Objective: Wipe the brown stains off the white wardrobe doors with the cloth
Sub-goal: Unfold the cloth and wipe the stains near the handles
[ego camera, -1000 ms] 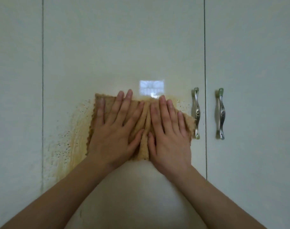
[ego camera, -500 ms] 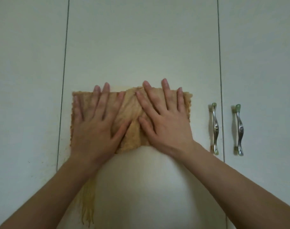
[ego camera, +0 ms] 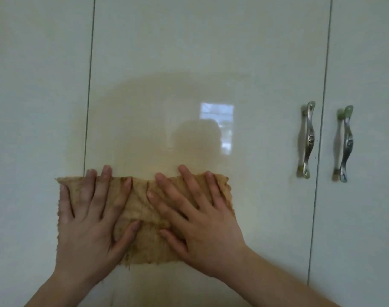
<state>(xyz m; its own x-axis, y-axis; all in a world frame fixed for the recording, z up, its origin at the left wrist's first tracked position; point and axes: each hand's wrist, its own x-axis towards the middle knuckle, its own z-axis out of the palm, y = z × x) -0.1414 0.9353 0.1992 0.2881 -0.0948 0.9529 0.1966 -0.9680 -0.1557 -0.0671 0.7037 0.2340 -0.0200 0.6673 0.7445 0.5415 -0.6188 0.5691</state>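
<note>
Lower now, spread left hand (ego camera: 89, 224) and right hand (ego camera: 202, 222) press the brown-stained, frayed cloth (ego camera: 142, 200) flat.

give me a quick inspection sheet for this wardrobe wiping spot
surface: glossy white wardrobe doors; a pale brown film spreads above the cloth.
job's things: tan cloth spread flat on the doors, its left end crossing the door seam.
clutter: nothing seen.
grippers: left hand and right hand both press flat on the cloth, fingers straight.
cables: nothing seen.
surroundings: two metal handles to the right; a window reflection in the gloss.
</note>
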